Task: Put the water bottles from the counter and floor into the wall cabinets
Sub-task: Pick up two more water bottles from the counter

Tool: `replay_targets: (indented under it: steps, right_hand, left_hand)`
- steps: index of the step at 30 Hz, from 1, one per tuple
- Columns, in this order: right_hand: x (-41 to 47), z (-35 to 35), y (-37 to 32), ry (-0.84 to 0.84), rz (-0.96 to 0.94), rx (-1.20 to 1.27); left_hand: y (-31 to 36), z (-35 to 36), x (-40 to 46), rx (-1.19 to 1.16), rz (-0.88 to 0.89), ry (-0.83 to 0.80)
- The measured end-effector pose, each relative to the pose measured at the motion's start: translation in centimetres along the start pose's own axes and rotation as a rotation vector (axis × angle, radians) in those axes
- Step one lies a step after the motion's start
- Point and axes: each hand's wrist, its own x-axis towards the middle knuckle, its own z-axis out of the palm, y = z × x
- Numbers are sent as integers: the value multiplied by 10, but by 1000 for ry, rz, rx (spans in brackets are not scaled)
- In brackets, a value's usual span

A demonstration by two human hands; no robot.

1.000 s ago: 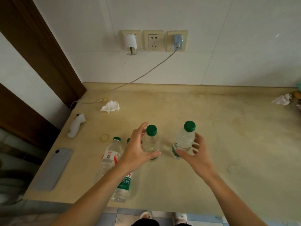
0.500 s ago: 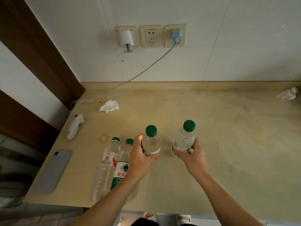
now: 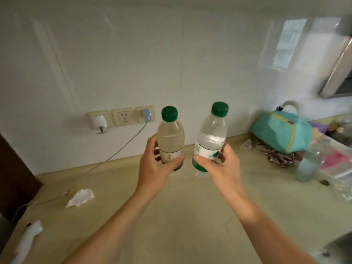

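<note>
Two clear water bottles with green caps are being held upright in the air above the table (image 3: 181, 216), side by side and just apart. The left bottle (image 3: 170, 138) is sitting in the left hand (image 3: 154, 166), whose thumb and fingers are curling round its lower half over a pale label; the right bottle (image 3: 211, 138) is leaning slightly to the right in the right hand (image 3: 221, 166), which is gripping it low, across a white and green label. Both forearms are reaching forward from the bottom edge of the view. Beneath them the table is showing a yellowish, stone-like surface with a low raised strip running along the back, where it is meeting a wall of large white tiles (image 3: 133, 63). On that wall, left of the bottles, a row of three cream sockets (image 3: 122, 117) is carrying a white plug-in device (image 3: 98, 121) and a blue charger (image 3: 146, 113), whose cable (image 3: 122, 149) is trailing down to the table. A crumpled white tissue (image 3: 81, 198) is lying on the left part of the table, and a white handheld gadget (image 3: 26, 239) is lying near the left front edge. At the right a teal bag with a handle (image 3: 282, 133) is resting against the wall amid blurred clutter, with a pale cup-like item (image 3: 306, 166) in front. A metal hood (image 3: 339, 73) is jutting in at the upper right.
</note>
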Motion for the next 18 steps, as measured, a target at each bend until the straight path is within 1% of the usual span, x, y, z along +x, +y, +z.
replay_targets:
  steps: [8, 10, 15, 18]
  right_hand:
    - [74, -62, -161, 113, -380, 55]
    - [93, -76, -199, 127, -452, 110]
    - [151, -107, -280, 154, -560, 215]
    - [179, -109, -304, 132, -554, 220]
  left_hand:
    - [178, 37, 85, -102, 383, 1]
    - [221, 45, 101, -106, 430, 15]
    - [313, 65, 146, -113, 497, 33]
    - [337, 65, 163, -92, 505, 53]
